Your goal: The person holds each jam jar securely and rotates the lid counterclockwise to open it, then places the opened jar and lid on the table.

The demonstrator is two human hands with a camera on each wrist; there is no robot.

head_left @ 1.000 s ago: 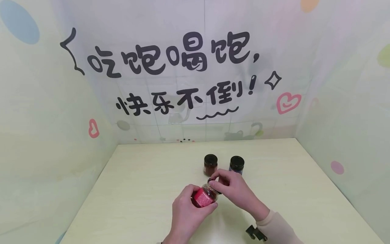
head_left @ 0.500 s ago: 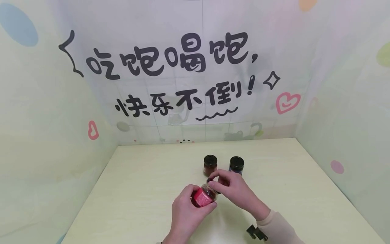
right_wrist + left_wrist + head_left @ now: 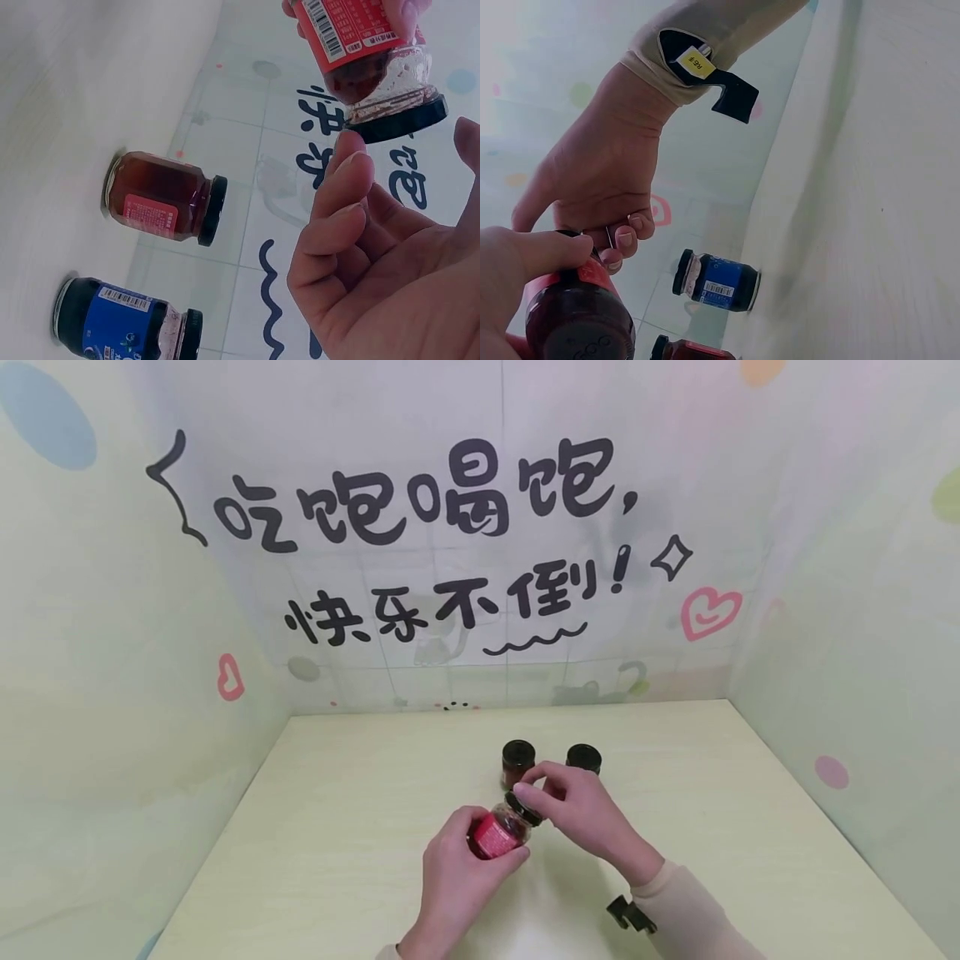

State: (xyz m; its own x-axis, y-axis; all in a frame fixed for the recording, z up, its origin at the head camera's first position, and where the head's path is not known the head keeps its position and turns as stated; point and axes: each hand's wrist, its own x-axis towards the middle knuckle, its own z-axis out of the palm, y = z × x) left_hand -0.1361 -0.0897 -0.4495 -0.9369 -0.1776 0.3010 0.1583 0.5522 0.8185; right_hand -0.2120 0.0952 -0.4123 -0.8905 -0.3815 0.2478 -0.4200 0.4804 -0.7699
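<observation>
My left hand [image 3: 459, 868] grips a small glass jar [image 3: 498, 837] with a red label and dark red contents, held tilted above the table. Its black lid [image 3: 401, 118] sits on the neck in the right wrist view. My right hand [image 3: 577, 806] hovers around the lid with loosely bent fingers; one fingertip is right at the lid's edge, while the thumb [image 3: 469, 142] stands apart from it. Behind stand two more black-lidded jars: a reddish-brown one [image 3: 159, 193] and a dark one with a blue label [image 3: 120, 319]. The right hand partly covers both in the head view.
The pale wooden table [image 3: 337, 827] runs back to a printed fabric wall [image 3: 480, 685] with large black lettering, and similar panels rise at both sides. A black clip-like mount [image 3: 632, 915] sticks out from the right sleeve [image 3: 686, 914].
The right hand has risen slightly and shifted at the lid, so more of the black lid shows. The jar in the left hand has moved up a little. The two standing jars stay put.
</observation>
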